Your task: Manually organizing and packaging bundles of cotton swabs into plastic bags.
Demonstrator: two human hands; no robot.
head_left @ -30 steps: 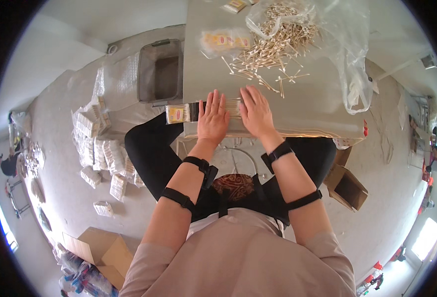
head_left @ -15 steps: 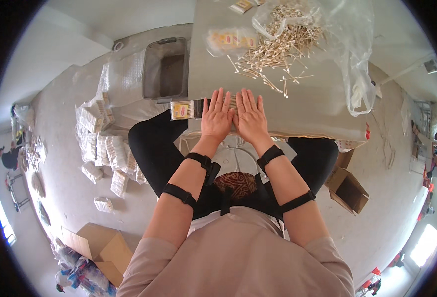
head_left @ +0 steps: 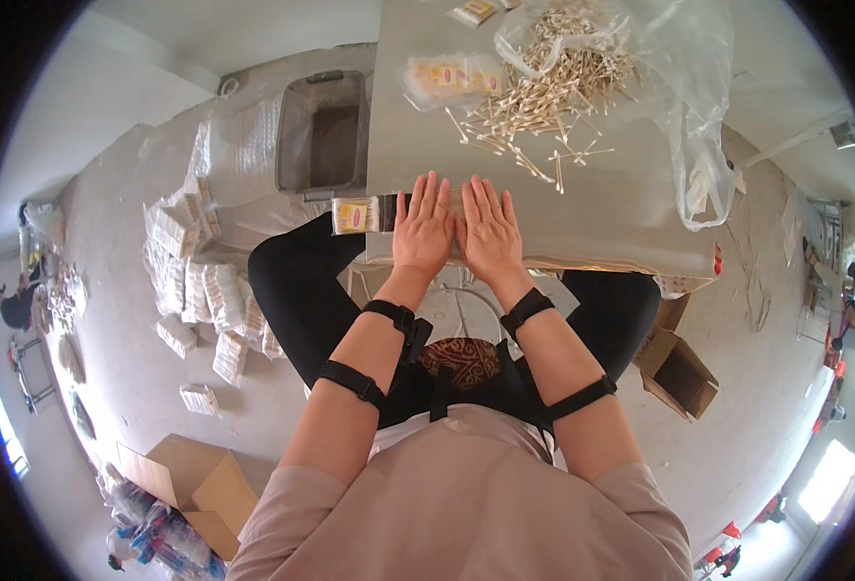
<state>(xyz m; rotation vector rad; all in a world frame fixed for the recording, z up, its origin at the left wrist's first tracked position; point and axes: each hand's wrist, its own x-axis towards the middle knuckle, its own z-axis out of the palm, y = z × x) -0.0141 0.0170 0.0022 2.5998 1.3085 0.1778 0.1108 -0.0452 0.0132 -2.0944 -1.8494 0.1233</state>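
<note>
Both my hands lie flat, palms down, side by side near the front edge of the table. The fingers of my left hand are stretched out, and so are those of my right hand. Between the two hands, a little of something thin and brownish shows; the palms hide the rest. Left of my left hand, a clear packet of cotton swabs with a yellow label sits at the table's left edge, beside a dark strip. Farther back spreads a heap of loose cotton swabs.
Clear bags with yellow labels lie left of the heap, and a clear plastic bag hangs at the right. A grey bin stands left of the table. Packed bundles and open cardboard boxes are on the floor.
</note>
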